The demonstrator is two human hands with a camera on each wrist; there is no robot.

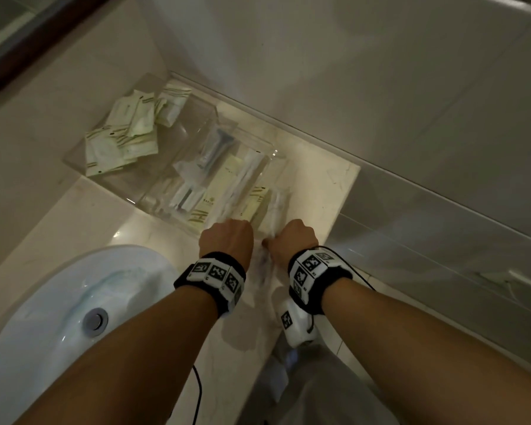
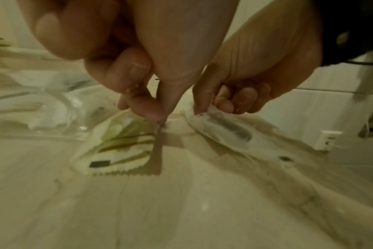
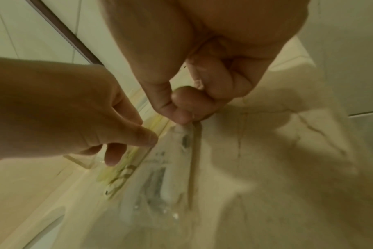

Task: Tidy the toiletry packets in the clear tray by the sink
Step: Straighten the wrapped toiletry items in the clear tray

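The clear tray (image 1: 75, 154) sits on the marble counter with cream and green packets (image 1: 129, 130) heaped in its far-left compartment and long packets (image 1: 224, 179) in the near one. At its near right corner, my left hand (image 1: 227, 237) pinches the edge of a green-striped packet (image 2: 121, 144) with a serrated end. Close beside it, my right hand (image 1: 293, 239) pinches the top of a clear plastic packet (image 3: 164, 182) holding a dark and white item; this packet (image 1: 264, 268) trails over the counter between my wrists. Both sets of fingertips are hidden in the head view.
A white sink (image 1: 74, 302) with a metal drain (image 1: 96, 321) lies at the lower left. Tiled walls (image 1: 380, 72) close in behind and to the right of the counter (image 1: 319, 185). The counter's front edge drops off below my right wrist.
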